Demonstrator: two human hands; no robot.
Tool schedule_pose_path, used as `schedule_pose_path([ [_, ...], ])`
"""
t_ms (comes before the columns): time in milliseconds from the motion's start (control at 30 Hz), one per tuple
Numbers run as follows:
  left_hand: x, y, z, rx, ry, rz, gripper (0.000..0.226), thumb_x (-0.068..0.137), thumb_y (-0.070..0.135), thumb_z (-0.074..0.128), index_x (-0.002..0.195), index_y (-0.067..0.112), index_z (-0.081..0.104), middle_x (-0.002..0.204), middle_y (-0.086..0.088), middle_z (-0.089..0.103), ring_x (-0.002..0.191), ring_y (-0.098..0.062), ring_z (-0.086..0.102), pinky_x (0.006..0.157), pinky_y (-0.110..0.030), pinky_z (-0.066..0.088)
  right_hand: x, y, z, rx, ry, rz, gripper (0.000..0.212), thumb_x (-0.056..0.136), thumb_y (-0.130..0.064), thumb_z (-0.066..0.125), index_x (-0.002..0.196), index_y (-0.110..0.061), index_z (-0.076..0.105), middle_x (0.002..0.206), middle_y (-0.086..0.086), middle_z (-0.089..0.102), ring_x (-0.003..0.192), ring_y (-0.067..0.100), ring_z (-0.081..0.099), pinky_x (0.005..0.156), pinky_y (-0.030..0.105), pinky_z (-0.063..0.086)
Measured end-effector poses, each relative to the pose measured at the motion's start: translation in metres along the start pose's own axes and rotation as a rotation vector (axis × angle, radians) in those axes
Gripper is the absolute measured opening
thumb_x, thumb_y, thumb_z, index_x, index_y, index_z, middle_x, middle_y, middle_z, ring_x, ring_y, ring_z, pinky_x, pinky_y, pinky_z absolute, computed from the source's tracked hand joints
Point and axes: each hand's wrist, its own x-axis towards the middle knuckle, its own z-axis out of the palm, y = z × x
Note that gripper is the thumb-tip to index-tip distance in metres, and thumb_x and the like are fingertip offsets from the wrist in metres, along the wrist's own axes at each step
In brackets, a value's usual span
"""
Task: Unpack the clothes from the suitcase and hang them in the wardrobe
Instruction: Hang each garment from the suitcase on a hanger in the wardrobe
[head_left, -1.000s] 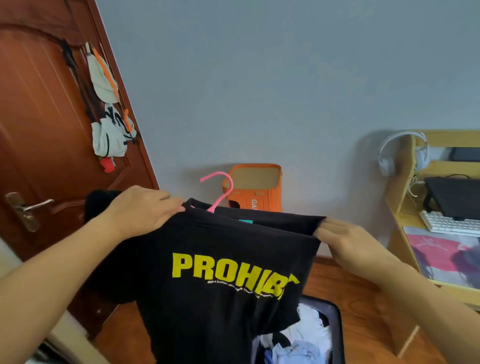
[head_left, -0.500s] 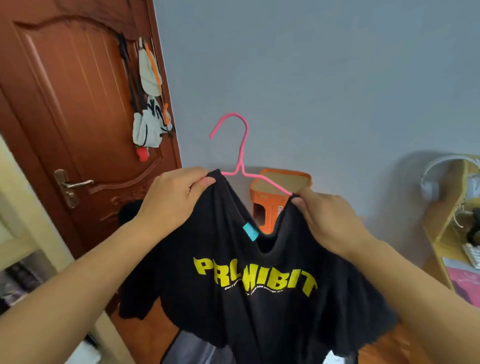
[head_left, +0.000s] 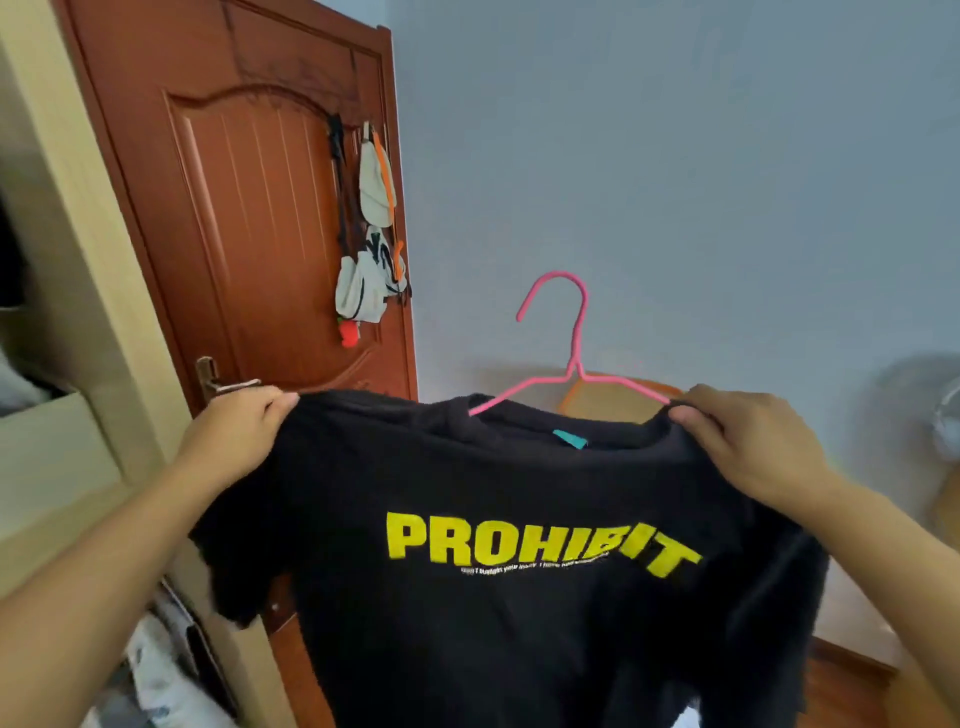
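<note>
One black T-shirt (head_left: 519, 597) sits on the pink hanger (head_left: 574, 364), held up at the centre. The left hand (head_left: 234, 441) and right hand (head_left: 748, 447) each have a closed grip on one shoulder. Hanging it in the wardrobe (head_left: 67, 312) at 9 o'clock is not yet done.

Under our fingers (head_left: 691, 415) we see a strip of wooden floor (head_left: 852, 696) at lower right, below our left fingers (head_left: 280, 402) a blurred heap of pale items (head_left: 156, 675) low beside the cream wardrobe frame (head_left: 104, 312)
</note>
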Motion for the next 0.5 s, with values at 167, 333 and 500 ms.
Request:
schedule_pose_path([
  [167, -0.031, 0.079, -0.013, -0.231, -0.207, 0.421, 0.039, 0.104, 0.046, 0.045, 0.141, 0.036, 0.054, 0.126, 0.015, 0.061, 0.115, -0.005, 0.056, 0.099, -0.033, 0.046, -0.001, -0.041, 0.038, 0.185, -0.039, 0.087, 0.04, 0.093, -0.058, 0.039, 0.097, -0.031, 0.069, 0.088, -0.011, 0.071, 0.082, 0.017, 0.066, 0.073, 0.04, 0.053],
  [333, -0.056, 0.105, 0.006, 0.029, -0.142, 0.616, 0.016, 0.106, 0.042, 0.037, 0.097, 0.031, 0.043, 0.075, 0.004, 0.059, 0.067, -0.018, 0.059, 0.064, -0.051, 0.053, 0.008, -0.057, 0.038, 0.316, -0.056, -0.017, 0.011, 0.093, -0.03, 0.068, 0.102, -0.025, 0.071, 0.097, -0.014, 0.069, 0.092, 0.004, 0.062, 0.083, 0.022, 0.048],
  [500, -0.054, 0.09, -0.012, 0.069, 0.055, 0.63, 0.013, 0.106, 0.031, 0.047, 0.108, 0.023, 0.057, 0.074, 0.004, 0.058, 0.065, -0.021, 0.06, 0.059, -0.043, 0.053, -0.031, -0.011, 0.046, 0.173, -0.087, 0.167, 0.022, 0.094, -0.007, 0.065, 0.11, -0.017, 0.074, 0.086, -0.009, 0.072, 0.084, 0.019, 0.068, 0.069, 0.021, 0.045],
])
